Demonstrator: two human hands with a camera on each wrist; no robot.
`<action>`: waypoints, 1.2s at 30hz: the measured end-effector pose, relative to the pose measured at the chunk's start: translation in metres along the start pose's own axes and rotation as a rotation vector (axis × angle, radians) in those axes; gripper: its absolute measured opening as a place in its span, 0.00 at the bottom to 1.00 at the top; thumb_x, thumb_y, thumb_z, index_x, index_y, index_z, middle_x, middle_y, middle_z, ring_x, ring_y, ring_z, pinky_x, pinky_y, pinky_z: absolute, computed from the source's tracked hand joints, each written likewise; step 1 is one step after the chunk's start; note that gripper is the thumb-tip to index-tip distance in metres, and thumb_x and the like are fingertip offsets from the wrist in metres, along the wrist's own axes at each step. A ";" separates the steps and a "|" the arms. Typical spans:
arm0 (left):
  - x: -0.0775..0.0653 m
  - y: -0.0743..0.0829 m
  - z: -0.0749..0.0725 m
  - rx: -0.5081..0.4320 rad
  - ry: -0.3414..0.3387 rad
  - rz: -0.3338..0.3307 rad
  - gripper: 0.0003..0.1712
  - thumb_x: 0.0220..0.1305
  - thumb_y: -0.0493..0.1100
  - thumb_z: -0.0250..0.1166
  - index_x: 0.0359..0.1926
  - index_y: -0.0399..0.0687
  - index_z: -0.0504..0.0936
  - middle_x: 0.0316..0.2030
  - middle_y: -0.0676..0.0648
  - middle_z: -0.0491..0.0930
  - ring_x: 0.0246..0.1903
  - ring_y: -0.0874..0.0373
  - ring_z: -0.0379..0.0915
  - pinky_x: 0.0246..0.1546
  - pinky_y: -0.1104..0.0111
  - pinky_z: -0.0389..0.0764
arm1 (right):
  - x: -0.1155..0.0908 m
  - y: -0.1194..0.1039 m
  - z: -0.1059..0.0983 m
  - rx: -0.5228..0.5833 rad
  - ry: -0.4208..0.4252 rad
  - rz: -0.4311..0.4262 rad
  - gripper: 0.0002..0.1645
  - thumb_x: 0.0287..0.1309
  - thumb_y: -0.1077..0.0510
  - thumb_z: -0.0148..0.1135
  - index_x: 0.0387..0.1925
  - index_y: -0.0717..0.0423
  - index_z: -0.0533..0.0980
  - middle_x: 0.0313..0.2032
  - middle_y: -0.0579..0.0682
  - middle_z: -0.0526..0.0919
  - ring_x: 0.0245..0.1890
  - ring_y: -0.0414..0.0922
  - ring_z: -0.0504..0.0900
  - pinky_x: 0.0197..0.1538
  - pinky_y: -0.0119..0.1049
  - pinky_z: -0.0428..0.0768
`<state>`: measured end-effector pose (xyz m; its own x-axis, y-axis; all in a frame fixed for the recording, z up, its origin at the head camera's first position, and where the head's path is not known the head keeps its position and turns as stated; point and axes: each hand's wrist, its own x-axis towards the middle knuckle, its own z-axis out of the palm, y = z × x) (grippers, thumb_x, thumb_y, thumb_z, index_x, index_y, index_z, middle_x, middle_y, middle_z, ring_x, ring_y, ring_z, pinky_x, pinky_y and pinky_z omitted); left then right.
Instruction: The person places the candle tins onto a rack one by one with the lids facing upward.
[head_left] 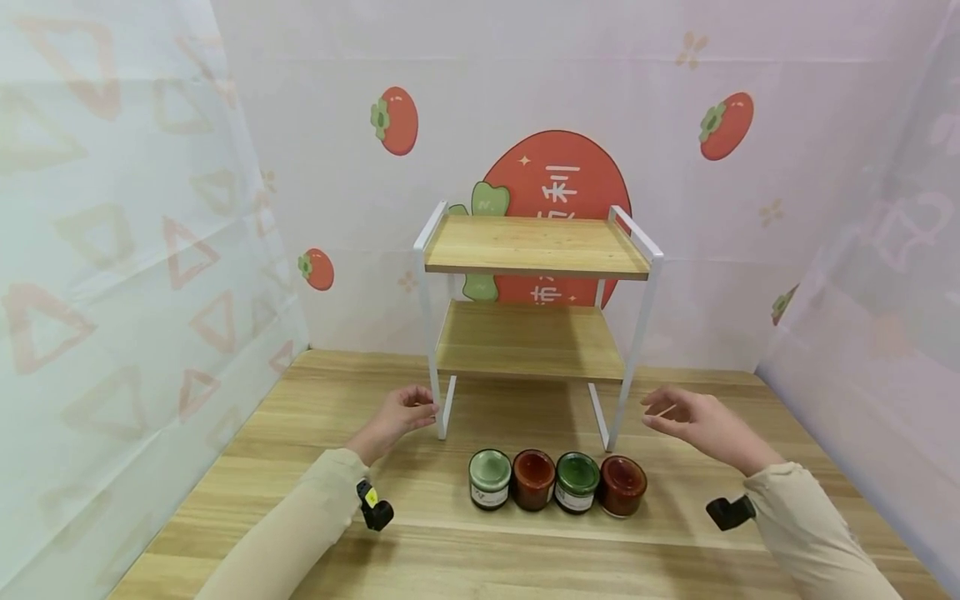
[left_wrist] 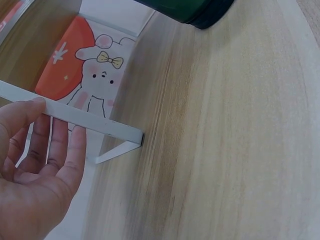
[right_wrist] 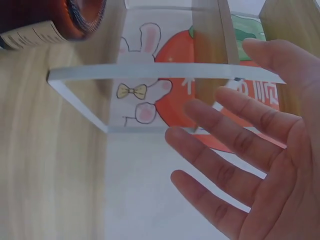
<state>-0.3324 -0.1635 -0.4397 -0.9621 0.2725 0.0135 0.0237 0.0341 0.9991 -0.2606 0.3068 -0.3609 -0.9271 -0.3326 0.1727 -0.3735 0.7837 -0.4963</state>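
A two-tier shelf rack (head_left: 528,337) with wooden boards and a white metal frame stands on the table. My left hand (head_left: 401,417) is at its front left leg; in the left wrist view the thumb lies on one side of the white leg (left_wrist: 95,121) and the fingers come up on the other, pinching it. To the right of the rack, my right hand (head_left: 693,423) is held apart from the front right leg (right_wrist: 145,71), its fingers spread and loosely bent, holding nothing. Before the rack is a row of glass jars: pale green (head_left: 490,477), red-brown (head_left: 534,479), dark green (head_left: 577,481) and dark red (head_left: 622,485).
The wood-grain table (head_left: 450,554) runs under everything. Printed white sheets hang behind as a back wall (head_left: 345,167) and along the left (head_left: 142,267) and right (head_left: 862,292) sides. Low bars of the frame rest on the table.
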 end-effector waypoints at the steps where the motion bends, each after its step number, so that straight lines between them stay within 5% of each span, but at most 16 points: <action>1: 0.000 -0.001 0.000 0.001 -0.001 0.000 0.08 0.65 0.30 0.60 0.44 0.34 0.72 0.39 0.48 0.74 0.46 0.49 0.76 0.47 0.68 0.83 | -0.001 0.000 0.002 0.022 -0.002 -0.007 0.18 0.64 0.43 0.60 0.48 0.48 0.77 0.39 0.43 0.85 0.37 0.38 0.83 0.39 0.36 0.81; 15: 0.000 0.002 0.001 -0.030 0.006 0.005 0.06 0.64 0.29 0.60 0.41 0.36 0.74 0.37 0.49 0.75 0.44 0.52 0.76 0.44 0.71 0.84 | -0.010 0.004 0.032 0.205 -0.037 -0.127 0.14 0.64 0.53 0.61 0.49 0.53 0.76 0.46 0.49 0.83 0.43 0.36 0.81 0.46 0.33 0.82; 31: -0.001 -0.001 0.000 -0.017 -0.004 -0.003 0.08 0.64 0.30 0.61 0.44 0.34 0.73 0.38 0.48 0.74 0.44 0.52 0.76 0.45 0.70 0.83 | -0.021 0.000 0.056 0.280 -0.072 -0.116 0.23 0.63 0.52 0.62 0.55 0.61 0.74 0.52 0.62 0.79 0.49 0.59 0.80 0.47 0.35 0.82; 36: 0.000 0.000 0.000 -0.020 -0.003 0.002 0.07 0.64 0.29 0.60 0.43 0.34 0.73 0.37 0.49 0.74 0.44 0.52 0.76 0.44 0.71 0.83 | -0.024 0.001 0.063 0.274 -0.077 -0.106 0.26 0.62 0.50 0.63 0.57 0.59 0.73 0.54 0.60 0.79 0.50 0.50 0.80 0.49 0.36 0.81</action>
<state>-0.3322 -0.1637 -0.4402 -0.9613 0.2752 0.0150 0.0197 0.0142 0.9997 -0.2370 0.2826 -0.4197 -0.8744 -0.4520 0.1765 -0.4369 0.5749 -0.6918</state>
